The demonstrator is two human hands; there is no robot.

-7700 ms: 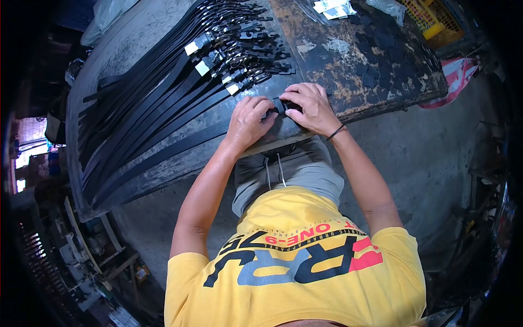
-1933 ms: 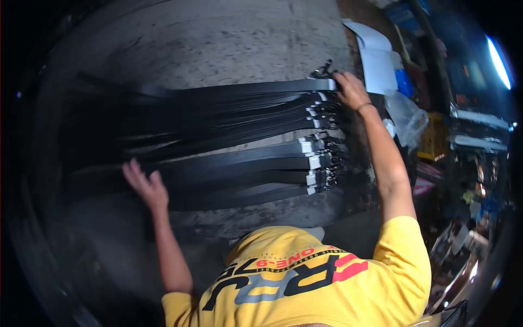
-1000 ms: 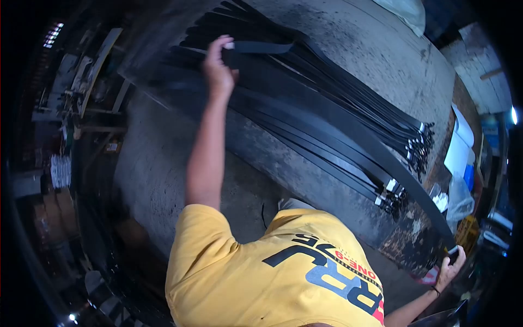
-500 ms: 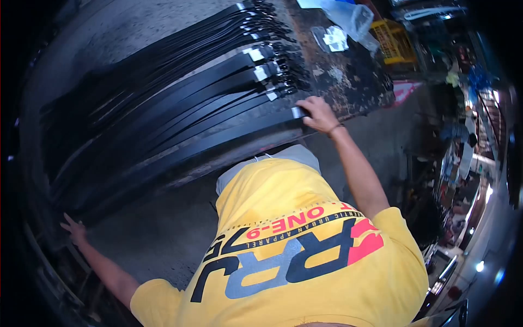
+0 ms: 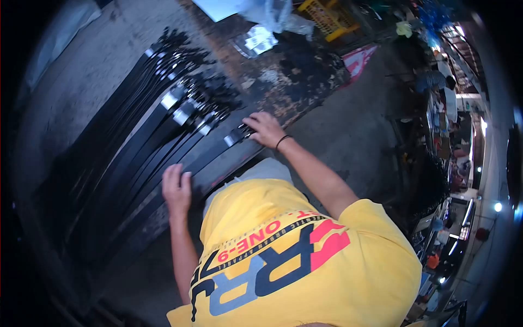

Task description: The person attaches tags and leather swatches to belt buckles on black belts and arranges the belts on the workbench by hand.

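Note:
Long black belts [image 5: 122, 147] lie side by side in a thick layer on the worktable, their dark buckle ends bunched at the upper right. White labels [image 5: 182, 116] wrap several of them close to those ends. Along the table's front edge one black belt [image 5: 210, 158] lies apart from the others, with its own white label [image 5: 229, 140]. My right hand [image 5: 264, 131] has its fingers and thumb at this belt's buckle end. Lower down, my left hand [image 5: 177, 191] is over the same belt, fingers stretched out; whether it touches the belt is unclear.
On the worn table [image 5: 283, 103] beyond the buckles lie a white stack of labels [image 5: 260, 41] and clear plastic bags [image 5: 272, 16]. A yellow crate [image 5: 327, 19] stands behind. A red and white sheet [image 5: 358, 62] hangs at the table corner. Another person [image 5: 436, 80] is farther right.
My left hand has come from the far left end up to the front belt near its middle. My right hand has shifted from the label to the buckle end. The camera view has turned.

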